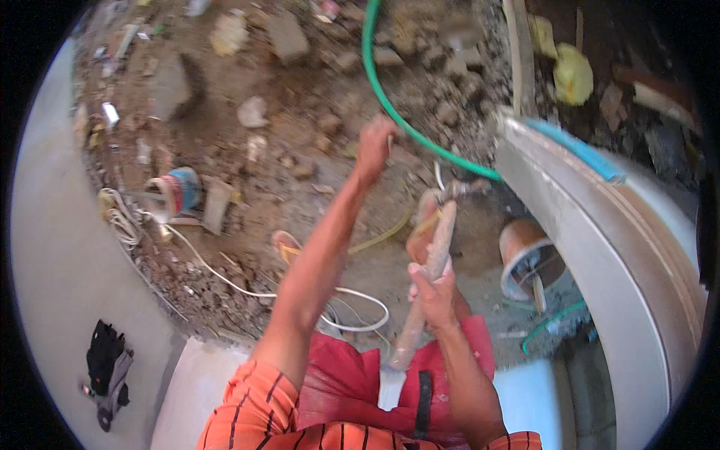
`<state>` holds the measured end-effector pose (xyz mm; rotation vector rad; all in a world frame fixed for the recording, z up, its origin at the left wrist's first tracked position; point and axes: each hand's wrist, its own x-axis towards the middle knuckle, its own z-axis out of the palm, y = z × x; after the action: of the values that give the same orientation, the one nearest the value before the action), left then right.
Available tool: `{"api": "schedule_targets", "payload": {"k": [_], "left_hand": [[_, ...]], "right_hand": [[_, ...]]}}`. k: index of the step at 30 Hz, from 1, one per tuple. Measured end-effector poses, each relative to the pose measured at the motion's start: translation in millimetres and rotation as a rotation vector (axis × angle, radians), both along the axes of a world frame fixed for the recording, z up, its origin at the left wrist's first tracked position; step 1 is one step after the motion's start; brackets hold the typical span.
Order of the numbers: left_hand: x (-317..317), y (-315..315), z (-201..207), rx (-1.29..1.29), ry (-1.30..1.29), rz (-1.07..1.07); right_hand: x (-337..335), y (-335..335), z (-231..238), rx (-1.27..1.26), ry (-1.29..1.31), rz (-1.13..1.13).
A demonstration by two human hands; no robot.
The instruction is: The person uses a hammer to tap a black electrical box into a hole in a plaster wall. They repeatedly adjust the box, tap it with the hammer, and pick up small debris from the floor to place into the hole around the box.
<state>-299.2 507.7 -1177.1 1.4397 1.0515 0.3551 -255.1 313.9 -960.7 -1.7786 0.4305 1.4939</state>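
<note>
My right hand is wrapped round the pale wooden handle of a hammer, held slanting above my legs. Its blurred, dark head sits at the far end, near my right foot. Farther forward, my left arm reaches out over the rubble. My left hand is closed near the green hose, apart from it; a small bit of something shows at its edge, too blurred to name. Both feet wear sandals with yellow straps, and the left sandal is partly behind my forearm.
Stones and broken concrete cover the dirt ahead. A white cable loops across the ground to my left, near a tipped paint bucket. At right stand another bucket and a long pale ledge. Dark cloth lies lower left.
</note>
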Motion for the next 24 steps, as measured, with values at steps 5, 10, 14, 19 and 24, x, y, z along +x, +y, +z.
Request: {"api": "schedule_targets", "payload": {"k": [5, 10, 14, 19, 24], "left_hand": [[-110, 6, 198, -0.537, 0.041, 0.170], [-211, 61, 371, -0.458, 0.124, 0.213], [-216, 105, 484, -0.315, 0.032, 0.280], [-163, 105, 590, -0.274, -0.031, 0.122], [-104, 44, 660, -0.382, -0.121, -0.214]], "right_hand": [[-20, -4, 17, 0.094, 0.015, 0.246], [-62, -32, 156, 0.436, -0.316, 0.855], [-55, -53, 286, 0.668, -0.113, 1.258], [-83, 14, 477, 0.929, -0.256, 1.617], [-113, 50, 578, 1.311, -0.161, 1.925]]}}
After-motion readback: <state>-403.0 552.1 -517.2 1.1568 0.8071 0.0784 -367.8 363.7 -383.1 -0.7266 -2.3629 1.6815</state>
